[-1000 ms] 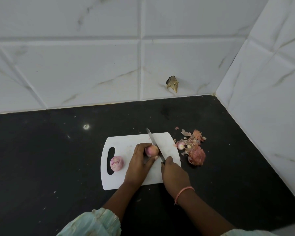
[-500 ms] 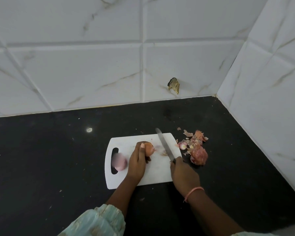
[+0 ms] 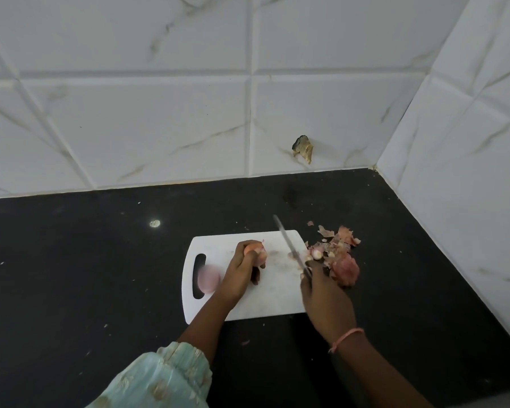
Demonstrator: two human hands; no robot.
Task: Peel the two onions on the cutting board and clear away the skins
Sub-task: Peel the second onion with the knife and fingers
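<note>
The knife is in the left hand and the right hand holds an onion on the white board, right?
Not quite: the hands are swapped. In the head view the right hand grips the knife, and the left hand holds an onion on the white board.

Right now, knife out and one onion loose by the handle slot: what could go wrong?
1. The loose onion sits at the cutting board's left edge by the handle slot; a nudge from the left hand might roll it onto the counter.
2. The knife in the right hand sits close to the fingers holding the other onion.
3. The skins are piled off the board's right edge and could scatter.
</note>
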